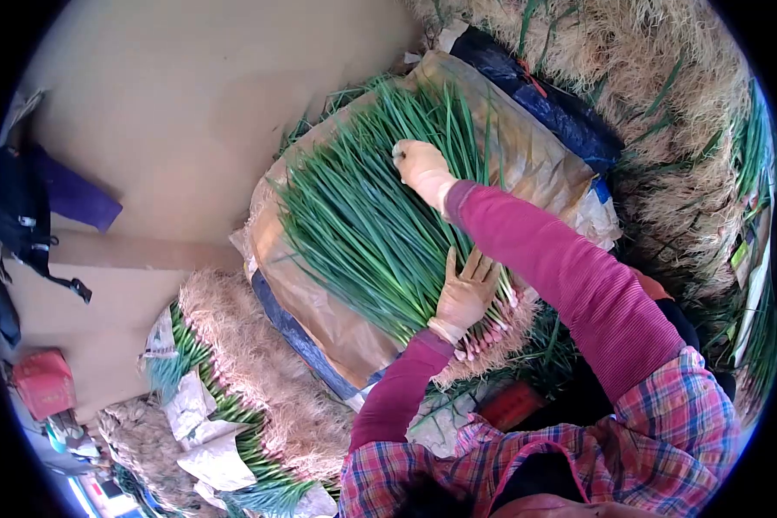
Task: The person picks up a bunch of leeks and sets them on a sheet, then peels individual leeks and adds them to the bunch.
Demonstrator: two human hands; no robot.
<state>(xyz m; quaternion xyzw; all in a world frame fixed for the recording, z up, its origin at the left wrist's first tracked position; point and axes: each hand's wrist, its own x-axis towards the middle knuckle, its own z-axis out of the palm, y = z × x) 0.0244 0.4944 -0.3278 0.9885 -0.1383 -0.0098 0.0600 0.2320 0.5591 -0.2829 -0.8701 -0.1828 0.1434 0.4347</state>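
Observation:
Green onions point(363, 216) lie spread side by side on a brown sheet point(319, 302), their pink-white bulbs and roots toward my body. Both hands wear pale gloves. My left hand point(464, 298) rests on the stalks just above the bulbs, its fingers spread and nothing gripped. Farther up, over the green leaves, my right hand point(421, 168) has its fingers curled together; what they hold, if anything, is hidden.
Heaps of onions with dry roots stand at the right point(673, 104) and lower left point(250, 371). A dark blue plastic bundle point(535, 95) borders the sheet. A red container point(43, 384) and a purple item point(78, 194) are at the left.

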